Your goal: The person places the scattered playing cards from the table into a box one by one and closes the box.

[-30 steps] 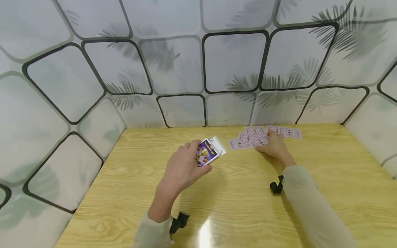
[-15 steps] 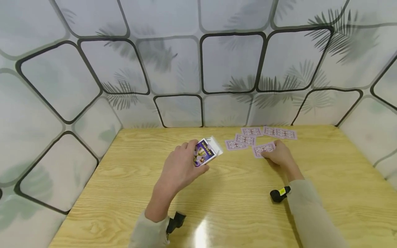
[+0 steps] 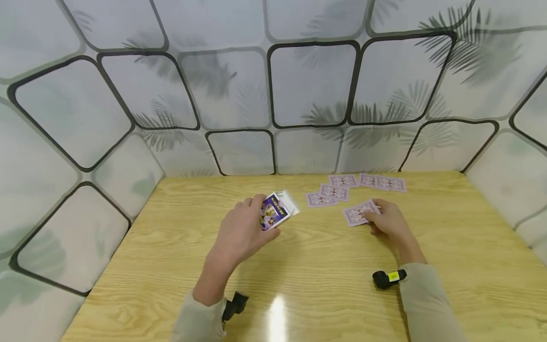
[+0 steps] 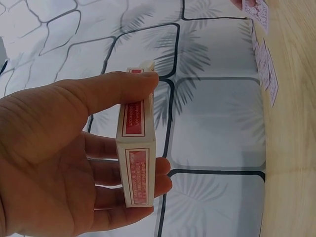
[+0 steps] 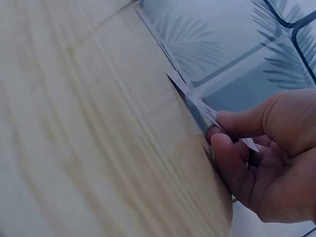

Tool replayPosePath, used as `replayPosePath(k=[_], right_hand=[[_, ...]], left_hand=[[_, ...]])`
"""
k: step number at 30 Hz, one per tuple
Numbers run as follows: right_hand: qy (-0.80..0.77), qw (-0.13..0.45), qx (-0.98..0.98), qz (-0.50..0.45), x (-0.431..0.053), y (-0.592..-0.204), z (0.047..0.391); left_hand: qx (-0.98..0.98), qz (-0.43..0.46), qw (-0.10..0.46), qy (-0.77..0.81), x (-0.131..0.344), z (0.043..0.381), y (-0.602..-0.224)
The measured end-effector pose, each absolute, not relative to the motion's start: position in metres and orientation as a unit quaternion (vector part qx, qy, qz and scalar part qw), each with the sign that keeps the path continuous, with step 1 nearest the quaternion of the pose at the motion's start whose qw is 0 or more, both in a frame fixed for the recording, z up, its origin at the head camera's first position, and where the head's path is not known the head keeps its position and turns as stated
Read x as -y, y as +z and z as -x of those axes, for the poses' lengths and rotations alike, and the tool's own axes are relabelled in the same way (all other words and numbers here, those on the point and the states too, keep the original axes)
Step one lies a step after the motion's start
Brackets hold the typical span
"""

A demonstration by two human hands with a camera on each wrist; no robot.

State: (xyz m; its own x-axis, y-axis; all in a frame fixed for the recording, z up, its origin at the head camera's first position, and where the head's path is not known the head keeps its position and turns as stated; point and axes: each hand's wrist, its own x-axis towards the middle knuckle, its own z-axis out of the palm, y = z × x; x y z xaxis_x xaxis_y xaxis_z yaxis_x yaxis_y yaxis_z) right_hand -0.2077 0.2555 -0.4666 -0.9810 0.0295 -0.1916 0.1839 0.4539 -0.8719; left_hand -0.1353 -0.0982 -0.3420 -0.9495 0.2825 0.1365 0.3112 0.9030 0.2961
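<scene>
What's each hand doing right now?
Left hand: holding the card box, thumb and fingers on opposite sides.
Right hand: pinching a playing card.

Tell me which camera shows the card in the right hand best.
The head view, where most of the held card shows, patterned side up. The right wrist view shows it nearly edge-on, partly covered by the right hand; the left wrist view catches it only at the top edge, small and slanted.

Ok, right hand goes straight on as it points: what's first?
Likely the two overlapping lilac patterned playing cards near the back edge of the pale wooden table, though the right hand might pass above them; its height is unclear.
</scene>
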Motion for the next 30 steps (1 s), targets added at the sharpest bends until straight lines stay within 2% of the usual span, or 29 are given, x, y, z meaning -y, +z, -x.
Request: replayPosePath(k=[5,9,24,30], right_hand=[[-0.583,0.106,-0.804,-0.048,-0.259,-0.463,0.206],[-0.587,0.095,-0.803,-0.031,-0.26,-0.459,0.202],[-0.504,-0.074,-0.856,0.085,-0.236,-0.408,0.183],[-0.471,-0.148,-0.865,0.092,-0.215,-0.382,0.168]], left_hand=[[0.974,0.15,0.049,-0.161,0.099,0.137,-0.348],[0.975,0.155,0.05,-0.152,0.097,0.139,-0.353],[0.973,0.177,0.053,-0.135,0.088,0.14,-0.352],[0.974,0.178,0.049,-0.134,0.087,0.138,-0.35]])
